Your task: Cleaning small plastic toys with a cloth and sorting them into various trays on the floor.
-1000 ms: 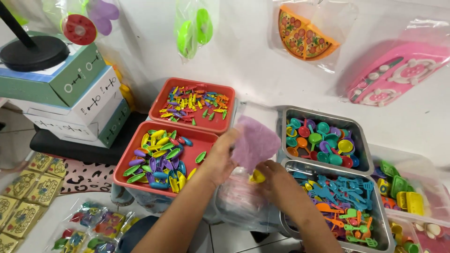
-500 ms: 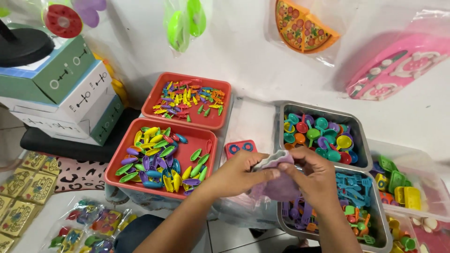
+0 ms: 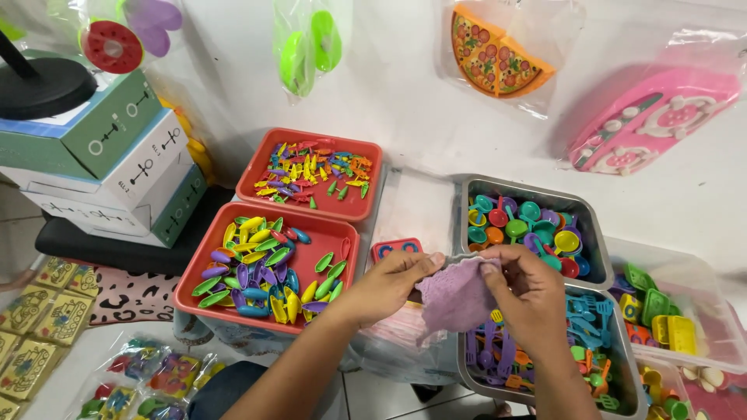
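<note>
Both hands are pinching the purple mesh cloth (image 3: 455, 294) just below centre frame: the left hand (image 3: 387, 284) is nipping its upper left edge between thumb and fingers, the right hand (image 3: 529, 292) is gripping the upper right edge, fingers curled tight. The cloth is hanging crumpled, lacy in texture, over the lower metal tray (image 3: 475, 373). At twelve o'clock a clear bag of green discs (image 3: 307, 43) is hanging; at one o'clock, a bagged toy pizza (image 3: 498, 54); at ten o'clock, green-and-white boxes (image 3: 117, 163) are sitting stacked.
</note>
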